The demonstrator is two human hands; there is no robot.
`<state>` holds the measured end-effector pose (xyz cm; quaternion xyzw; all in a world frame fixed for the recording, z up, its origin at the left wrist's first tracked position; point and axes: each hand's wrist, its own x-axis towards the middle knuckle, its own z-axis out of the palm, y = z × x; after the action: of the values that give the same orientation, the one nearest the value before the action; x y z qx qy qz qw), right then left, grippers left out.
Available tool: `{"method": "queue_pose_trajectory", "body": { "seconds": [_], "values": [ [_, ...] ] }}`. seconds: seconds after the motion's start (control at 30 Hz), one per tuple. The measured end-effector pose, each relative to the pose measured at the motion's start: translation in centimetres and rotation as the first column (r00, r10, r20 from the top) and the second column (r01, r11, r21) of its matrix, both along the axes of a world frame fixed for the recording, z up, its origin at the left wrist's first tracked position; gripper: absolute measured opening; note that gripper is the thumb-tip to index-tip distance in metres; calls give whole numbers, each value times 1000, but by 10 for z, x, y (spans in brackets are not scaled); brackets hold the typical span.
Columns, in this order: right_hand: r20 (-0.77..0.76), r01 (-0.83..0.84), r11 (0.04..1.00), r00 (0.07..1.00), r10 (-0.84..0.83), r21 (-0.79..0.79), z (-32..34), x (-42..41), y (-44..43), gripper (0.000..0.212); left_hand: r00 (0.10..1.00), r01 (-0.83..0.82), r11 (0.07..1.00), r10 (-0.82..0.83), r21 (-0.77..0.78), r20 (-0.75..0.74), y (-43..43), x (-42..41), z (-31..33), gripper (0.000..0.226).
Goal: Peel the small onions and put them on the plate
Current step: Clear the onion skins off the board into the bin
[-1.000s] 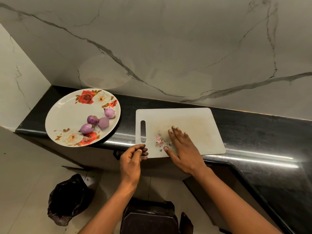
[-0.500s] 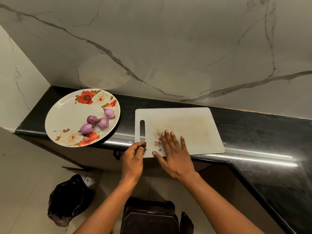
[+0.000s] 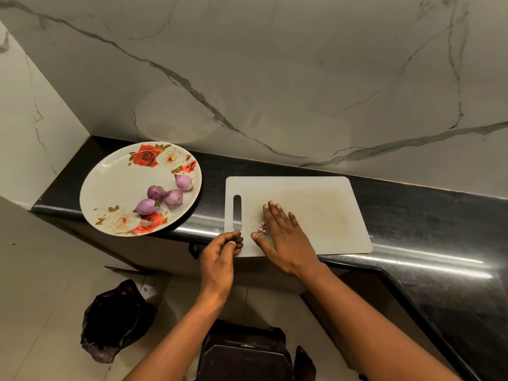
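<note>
While purple onions [image 3: 173,198] sit plated | right fingers [image 3: 275,213] flat | left fingers [image 3: 234,238] curled, hold unclear

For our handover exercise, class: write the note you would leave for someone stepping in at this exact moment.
Left hand: fingers curled at the near edge of the white plastic cutting board; contents unclear.
Right hand: flat on board beside pink peel scraps.
Four peeled purple small onions lie on the floral white round plate. No unpeeled onion shows.
Remaining, probably: clear the scraps.
</note>
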<state>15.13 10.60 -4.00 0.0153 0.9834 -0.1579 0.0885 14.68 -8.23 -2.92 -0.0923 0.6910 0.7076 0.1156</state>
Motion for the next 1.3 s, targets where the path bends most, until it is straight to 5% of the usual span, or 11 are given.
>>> {"method": "queue_pose_trajectory", "body": {
  "seconds": [0.17,0.33,0.5,0.73,1.3],
  "values": [
    [-20,-179,982,984,178,-60,6,-15,10,57,962,-26,991,-11,130,274,-3,33,-10,33],
    [5,-269,962,963,270,-42,14,2,13,61,882,-19,969,-101,248,460,10,38,-17,35],
    [-128,-164,984,980,154,-74,15,2,21,57,815,58,941,-238,335,528,21,32,-9,46],
    [56,-254,962,967,249,97,-2,-2,40,85,766,65,916,-300,395,568,20,25,-7,64],
    [5,-279,958,960,280,-64,12,20,0,61,750,-38,904,-256,427,610,24,10,-7,92]
  ]
}}
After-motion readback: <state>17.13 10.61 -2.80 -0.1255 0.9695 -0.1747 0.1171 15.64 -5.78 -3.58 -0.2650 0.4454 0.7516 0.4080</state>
